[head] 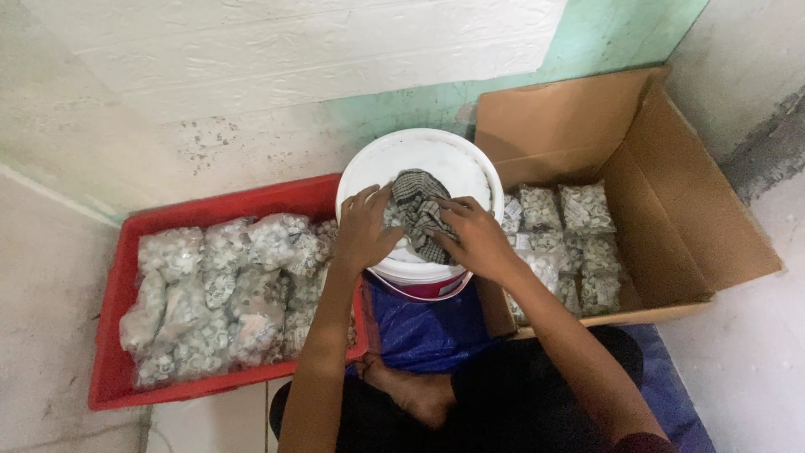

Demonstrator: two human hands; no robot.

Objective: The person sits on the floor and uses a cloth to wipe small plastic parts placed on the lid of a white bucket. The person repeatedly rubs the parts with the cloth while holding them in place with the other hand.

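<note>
Right now both hands meet over a white bucket [419,168] that stands on the floor just in front of the seated person, between a red crate [109,335] on the left and an open cardboard box [671,193] on the right. The left hand [366,228] lies on the near-left rim of the bucket, fingers loosely curled and touching the edge of a grey checked cloth [419,210]. The right hand [474,235] rests on the near-right side, its fingers pressed together and pinching a fold of the same cloth. That cloth lies crumpled in the mouth of the bucket, draped toward the near rim. It looks soft, limp and light, likely to sag and bunch wherever it is lifted, so a pinch at a hem or corner with each hand would keep it spread, while a single grab in the middle would ball it up. It should not slip much against bare fingers. Clear bags of small pale pieces [218,294] fill the crate, and more such bags [570,226] sit stacked in the box. A blue plastic sheet [428,327] lies under the bucket, near the person's bare foot [411,394].
</note>
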